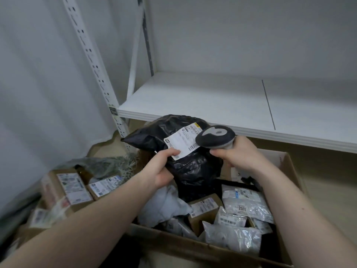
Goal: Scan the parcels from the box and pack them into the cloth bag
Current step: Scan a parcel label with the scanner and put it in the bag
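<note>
Black parcel [185, 151]: one, raised over your box [289, 167].
Scanner [215, 136]: one.
Left hand [162, 169]: your grip pinches its label [182, 145].
Right hand [239, 153]: your grip wraps the scanner, aimed at the label.

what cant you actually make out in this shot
- Head view: print on the white label of the black parcel is too blurred to read; the left hand covers its lower corner.
- Scanner handle: hidden inside the right hand.
- Cardboard box: its bottom is buried under parcels.
- Cloth bag: cannot be told apart.
</note>
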